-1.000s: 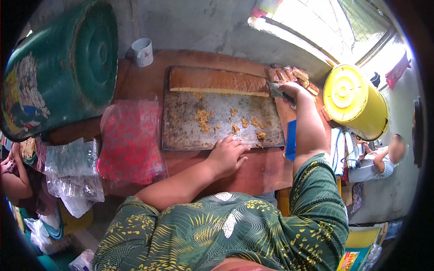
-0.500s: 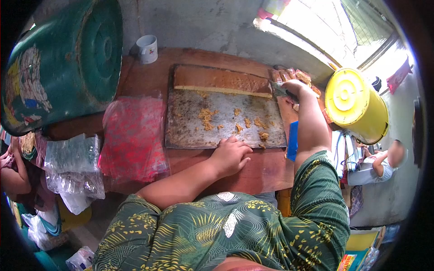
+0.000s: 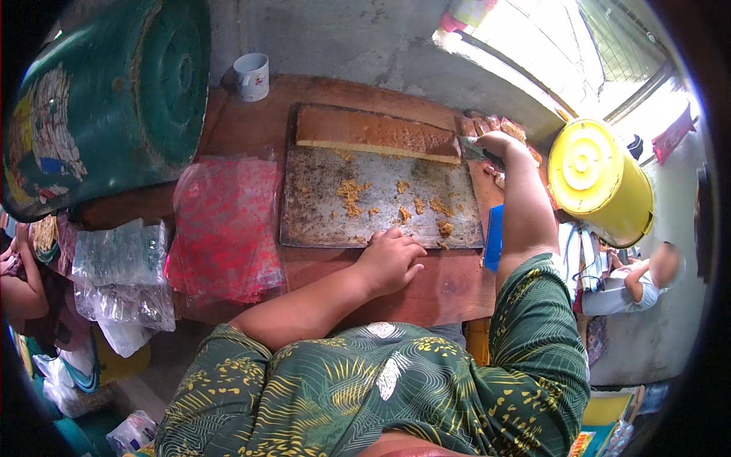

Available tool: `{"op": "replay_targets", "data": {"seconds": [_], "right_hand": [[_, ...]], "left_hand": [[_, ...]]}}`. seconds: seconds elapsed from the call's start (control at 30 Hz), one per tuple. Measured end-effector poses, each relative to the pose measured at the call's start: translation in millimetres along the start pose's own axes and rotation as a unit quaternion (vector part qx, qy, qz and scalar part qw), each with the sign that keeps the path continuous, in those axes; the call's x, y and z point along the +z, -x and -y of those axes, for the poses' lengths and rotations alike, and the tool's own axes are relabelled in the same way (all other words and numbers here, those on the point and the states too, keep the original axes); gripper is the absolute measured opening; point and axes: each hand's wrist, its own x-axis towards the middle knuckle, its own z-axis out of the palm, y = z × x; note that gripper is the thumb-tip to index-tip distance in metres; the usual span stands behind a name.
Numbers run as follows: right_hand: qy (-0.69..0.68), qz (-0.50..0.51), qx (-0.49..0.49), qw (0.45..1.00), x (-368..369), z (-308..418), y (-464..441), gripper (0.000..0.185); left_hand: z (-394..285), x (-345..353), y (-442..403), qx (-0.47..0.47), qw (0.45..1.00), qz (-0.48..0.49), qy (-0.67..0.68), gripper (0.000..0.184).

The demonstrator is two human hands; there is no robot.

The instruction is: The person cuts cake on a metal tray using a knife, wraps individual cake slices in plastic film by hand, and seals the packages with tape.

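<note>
A flat metal tray (image 3: 320,198) lies on the table, with a long strip of brown-topped cake (image 3: 373,131) along its far side. Loose crumbs (image 3: 350,196) dot the bare metal in front of the cake. My left hand (image 3: 392,260) rests on the tray's near edge, fingers loosely bent and thumb apart, holding nothing. At the cake's right end my right hand (image 3: 499,143) is closed around something greyish-green, mostly hidden by the hand. Just beyond it sit several wrapped cake pieces (image 3: 480,126).
Red-printed plastic bags (image 3: 225,228) and clear bags (image 3: 118,259) lie left. A large green drum (image 3: 99,114) and a white mug (image 3: 252,77) stand behind them. To the right are a blue object (image 3: 493,238), a yellow bucket (image 3: 601,179) and another person (image 3: 628,286).
The camera view has shifted slightly. My right hand stays by the cake's right end with only a small shift; my left hand remains at the tray's near edge.
</note>
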Motion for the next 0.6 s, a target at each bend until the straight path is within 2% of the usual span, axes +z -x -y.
{"op": "replay_targets", "data": {"seconds": [0.3,0.4,0.6], "right_hand": [[0.046,-0.011,-0.037,0.998,1,38,48,0.038],[0.035,0.016,-0.026,0.999,4,43,41,0.04],[0.047,-0.013,-0.051,0.997,13,59,45,0.041]], "left_hand": [[0,-1,-1,-0.002,1.0,0.009,-0.001,0.029],[-1,-2,-1,-0.001,1.0,0.007,0.001,0.029],[0,-1,-1,0.002,1.0,0.006,0.001,0.029]]}}
